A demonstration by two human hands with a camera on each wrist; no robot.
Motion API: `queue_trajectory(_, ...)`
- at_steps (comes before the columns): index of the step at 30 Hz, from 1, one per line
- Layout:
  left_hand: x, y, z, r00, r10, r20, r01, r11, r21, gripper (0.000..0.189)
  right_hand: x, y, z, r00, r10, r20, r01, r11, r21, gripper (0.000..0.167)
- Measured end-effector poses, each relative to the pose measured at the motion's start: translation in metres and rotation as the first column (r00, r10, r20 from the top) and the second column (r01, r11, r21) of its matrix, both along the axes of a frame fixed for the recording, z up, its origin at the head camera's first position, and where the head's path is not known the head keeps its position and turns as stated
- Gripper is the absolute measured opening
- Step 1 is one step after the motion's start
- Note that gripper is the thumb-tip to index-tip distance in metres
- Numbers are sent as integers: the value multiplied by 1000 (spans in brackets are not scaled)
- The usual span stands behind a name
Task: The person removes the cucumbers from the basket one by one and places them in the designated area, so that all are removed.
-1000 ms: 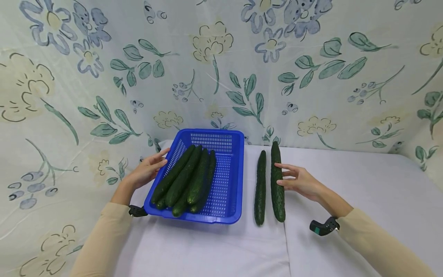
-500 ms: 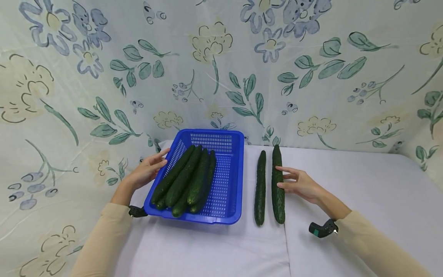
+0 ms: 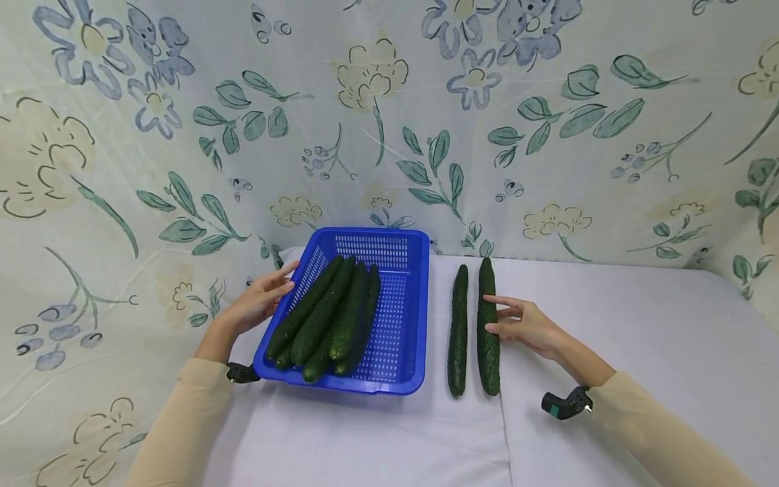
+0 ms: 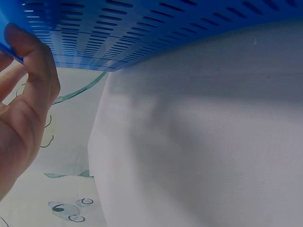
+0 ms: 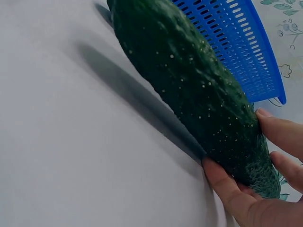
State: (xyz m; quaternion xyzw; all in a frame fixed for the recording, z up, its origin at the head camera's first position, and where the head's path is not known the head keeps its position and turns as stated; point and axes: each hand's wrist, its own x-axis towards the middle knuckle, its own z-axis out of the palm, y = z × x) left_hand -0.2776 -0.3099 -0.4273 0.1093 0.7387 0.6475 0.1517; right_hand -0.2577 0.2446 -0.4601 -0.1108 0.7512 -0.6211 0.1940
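In the head view, my left hand holds the left rim of a blue perforated plastic basket. The left wrist view shows its thumb against the basket's side. Several dark green cucumbers lie lengthwise in the basket's left half. To the right of the basket, my right hand pinches a long cucumber around its middle, from the right side. Seen from the right wrist, the held cucumber has its shadow set apart from its near part, with fingers and thumb on opposite sides.
A second cucumber lies on the white cloth between the basket and the held one. The white-covered table extends to the right. Behind it hangs a flower-patterned cloth. Both forearms wear black wrist cameras.
My right hand and its cucumber have shifted slightly toward me. The left hand, the basket and the other cucumbers stay where they were.
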Motion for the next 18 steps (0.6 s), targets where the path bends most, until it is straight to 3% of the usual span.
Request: queue_trajectory(18, 1, 1, 2, 1000, 1, 2, -1, 1000, 3, 57, -1, -16, 4, 996, -60, -69, 70, 985, 155, 73)
